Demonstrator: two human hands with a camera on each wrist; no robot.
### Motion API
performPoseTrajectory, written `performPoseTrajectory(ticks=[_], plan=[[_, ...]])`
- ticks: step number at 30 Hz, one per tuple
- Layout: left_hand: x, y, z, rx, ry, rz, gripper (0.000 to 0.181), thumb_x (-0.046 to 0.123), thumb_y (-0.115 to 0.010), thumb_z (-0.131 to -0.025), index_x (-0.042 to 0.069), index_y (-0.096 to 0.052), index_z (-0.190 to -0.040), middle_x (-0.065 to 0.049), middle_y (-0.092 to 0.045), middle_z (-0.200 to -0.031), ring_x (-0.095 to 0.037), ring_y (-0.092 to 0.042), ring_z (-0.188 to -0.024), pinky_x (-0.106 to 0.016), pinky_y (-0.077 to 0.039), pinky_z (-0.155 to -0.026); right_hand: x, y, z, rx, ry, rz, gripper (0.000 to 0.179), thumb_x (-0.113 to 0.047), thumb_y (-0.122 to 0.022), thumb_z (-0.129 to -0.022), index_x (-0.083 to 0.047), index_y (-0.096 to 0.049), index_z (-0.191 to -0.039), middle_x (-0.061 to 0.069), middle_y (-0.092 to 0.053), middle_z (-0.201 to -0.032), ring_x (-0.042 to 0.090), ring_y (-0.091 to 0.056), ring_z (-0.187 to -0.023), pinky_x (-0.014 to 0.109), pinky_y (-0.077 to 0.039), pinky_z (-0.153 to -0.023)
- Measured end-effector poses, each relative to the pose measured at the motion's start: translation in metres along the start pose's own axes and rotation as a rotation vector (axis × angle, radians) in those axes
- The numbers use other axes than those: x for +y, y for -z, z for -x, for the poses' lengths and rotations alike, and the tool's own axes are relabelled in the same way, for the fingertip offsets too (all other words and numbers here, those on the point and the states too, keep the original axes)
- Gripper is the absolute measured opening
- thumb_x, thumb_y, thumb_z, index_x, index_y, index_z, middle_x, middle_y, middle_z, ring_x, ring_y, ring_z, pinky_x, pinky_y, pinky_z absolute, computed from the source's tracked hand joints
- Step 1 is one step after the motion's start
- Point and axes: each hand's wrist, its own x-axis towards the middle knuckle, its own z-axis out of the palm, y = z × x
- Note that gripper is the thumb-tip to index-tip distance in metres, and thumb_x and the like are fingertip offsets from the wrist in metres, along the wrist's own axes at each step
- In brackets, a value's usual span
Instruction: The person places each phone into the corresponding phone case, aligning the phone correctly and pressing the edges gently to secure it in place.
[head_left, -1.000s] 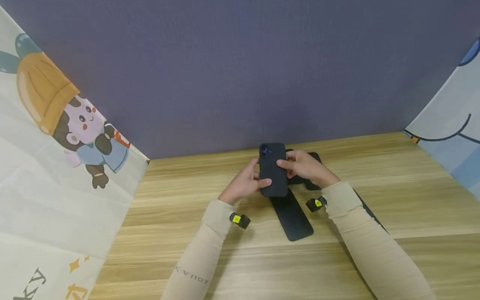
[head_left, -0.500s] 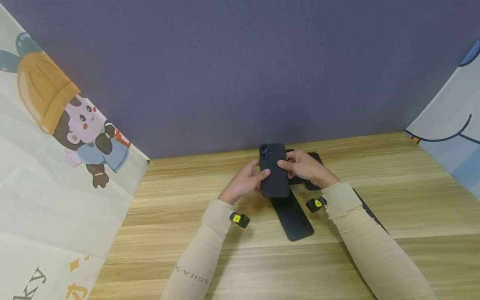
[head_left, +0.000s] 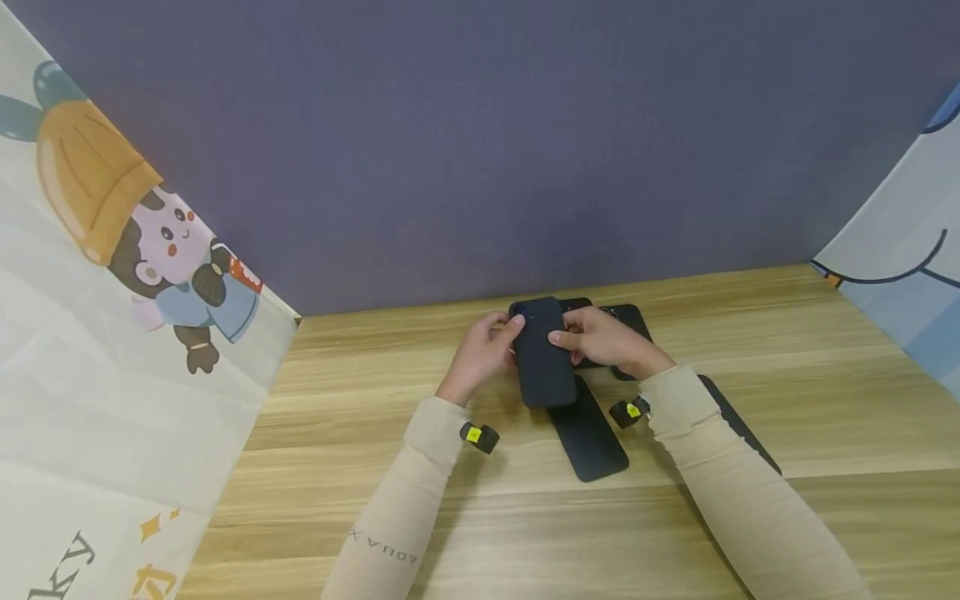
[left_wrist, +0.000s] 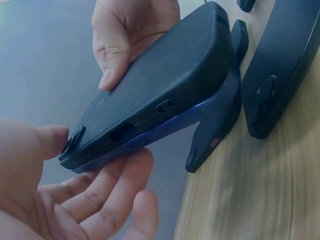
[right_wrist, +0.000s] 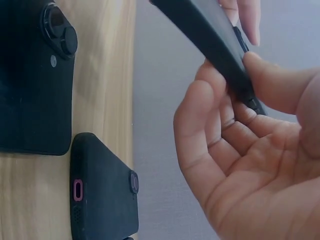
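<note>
A phone in a black case (head_left: pixel 546 358) is held up above the table between both hands, its back facing up. In the left wrist view, a blue phone body (left_wrist: pixel 172 120) shows along the lower edge of the black case (left_wrist: pixel 165 75). My left hand (head_left: pixel 480 358) pinches the far left corner, thumb over the camera lenses and fingers underneath. My right hand (head_left: pixel 606 340) grips the right edge, thumb on the back and fingers curled below. Partly under the held phone, a black phone-shaped slab (head_left: pixel 588 437) lies on the table.
Behind the right hand lie two more dark phones, one with a visible camera (head_left: pixel 632 321) and one mostly covered (head_left: pixel 576 304). Another dark slab (head_left: pixel 738 421) lies beside the right sleeve. The wooden table (head_left: pixel 337 400) meets a grey-purple panel (head_left: pixel 480 167) at the back.
The cased phone has come slightly nearer and turned a little, its near end shifting down. My left thumb has slid from the lower left side up onto the camera corner.
</note>
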Motion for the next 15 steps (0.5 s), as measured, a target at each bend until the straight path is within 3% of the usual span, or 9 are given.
performPoseTrajectory(ticks=[9,15], plan=[[-0.0007,-0.0007,-0.0008,0.088,-0.038,0.015,0.039,0.038,-0.059,-0.104,0.005,-0.068,-0.124,-0.016,-0.074,-0.094,-0.032,-0.070,-0.071,-0.061,-0.057,-0.082,0.0003,-0.0025,-0.0001,-0.013,0.002,-0.006,0.027,-0.023,-0.057,-0.106,0.000,-0.066,-0.118,0.008,-0.067,-0.092,0.023,-0.066,-0.080,0.048,-0.058,-0.084],[0.0000,-0.0014,-0.0003,0.104,-0.059,0.031,0.037,0.035,-0.060,-0.104,0.003,-0.069,-0.119,-0.018,-0.075,-0.097,-0.015,-0.066,-0.065,-0.058,-0.058,-0.083,-0.0016,-0.0018,0.0002,-0.031,-0.004,-0.015,0.028,-0.024,-0.057,-0.106,0.000,-0.066,-0.117,0.008,-0.067,-0.092,0.022,-0.066,-0.080,0.047,-0.059,-0.084]])
